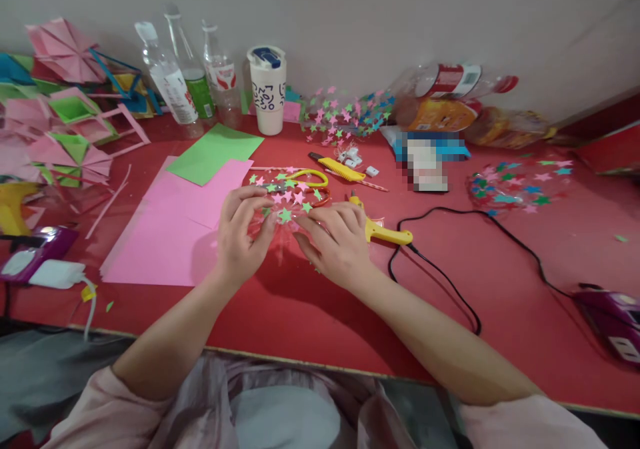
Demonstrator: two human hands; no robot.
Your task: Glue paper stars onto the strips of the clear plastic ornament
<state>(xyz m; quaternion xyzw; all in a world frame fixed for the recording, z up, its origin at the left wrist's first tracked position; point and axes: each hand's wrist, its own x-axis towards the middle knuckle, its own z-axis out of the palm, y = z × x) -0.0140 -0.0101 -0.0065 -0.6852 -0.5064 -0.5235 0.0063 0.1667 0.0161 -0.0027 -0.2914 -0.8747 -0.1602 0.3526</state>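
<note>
A clear plastic piece dotted with pink and green paper stars (285, 215) sits between my two hands above the red table. My left hand (244, 235) grips its left side, thumb low and fingers curled over the top. On the right side, my right hand (340, 241) pinches its edge with bent fingers. Just behind the piece lie scissors with yellow and orange handles (315, 177), partly covered by it. A yellow glue gun (387, 232) rests right beside my right hand, its black cord trailing away. Pink paper sheets (165, 235) lie to the left under a green sheet (215, 152).
Plastic bottles (173, 82) and a white tumbler (269, 92) stand along the wall. Starred clear pieces (520, 185) lie to the right and at the back. A yellow cutter (343, 167) lies mid-table. Folded paper shapes (65, 115) crowd the left; a purple power strip (607, 322) is at right.
</note>
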